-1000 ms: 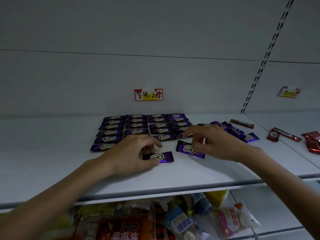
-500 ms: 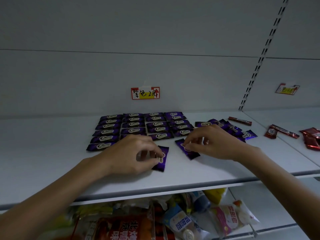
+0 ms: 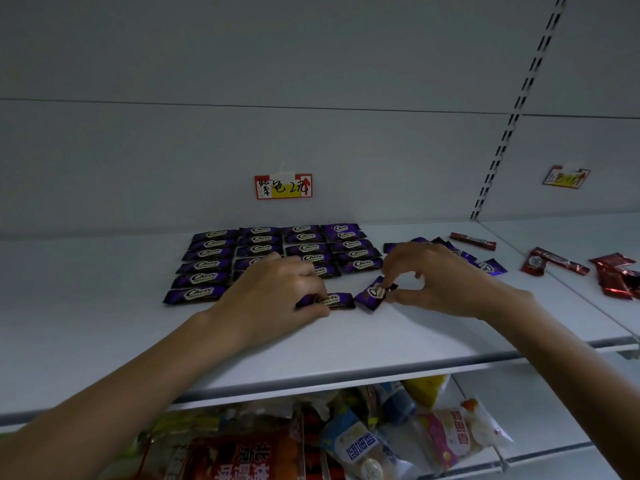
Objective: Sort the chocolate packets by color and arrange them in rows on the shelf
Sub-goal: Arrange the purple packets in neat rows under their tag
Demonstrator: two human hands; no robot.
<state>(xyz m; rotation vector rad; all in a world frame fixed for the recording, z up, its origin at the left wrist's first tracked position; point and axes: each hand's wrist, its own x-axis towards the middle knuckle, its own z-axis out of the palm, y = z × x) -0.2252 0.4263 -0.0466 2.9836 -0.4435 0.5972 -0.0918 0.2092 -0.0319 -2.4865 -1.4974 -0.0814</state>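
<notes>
On the near middle of the shelf (image 3: 346, 337), the left hand (image 3: 273, 292) is curling its fingers over the left end of a flat packet (image 3: 337, 301). It is gripping that end while the purple wrapper is lying lengthwise on the white board. Just to the right, the right hand (image 3: 440, 278) is pinching the right end of a tilted packet (image 3: 372, 292) between thumb and forefinger, with the other fingers arching loosely above. This purple packet is lying at a slant, its left end almost touching the flat packet.

Behind the left hand, a grid (image 3: 277, 251) of purple packets is lying in four columns, and the knuckles are hiding part of its near rows. Behind the right hand, a loose pile (image 3: 491, 266) of purple packets is lying unsorted. Farther right, red packets (image 3: 554, 261) are lying scattered, some across the seam on the next board.

On the back wall, a tag (image 3: 284, 186) with handwriting is hanging above the grid, and a second tag (image 3: 566, 177) is hanging far right. A slotted strip (image 3: 512, 116) is running up the wall between them. Below the shelf edge, bagged goods (image 3: 346, 445) are lying heaped on a lower level.
</notes>
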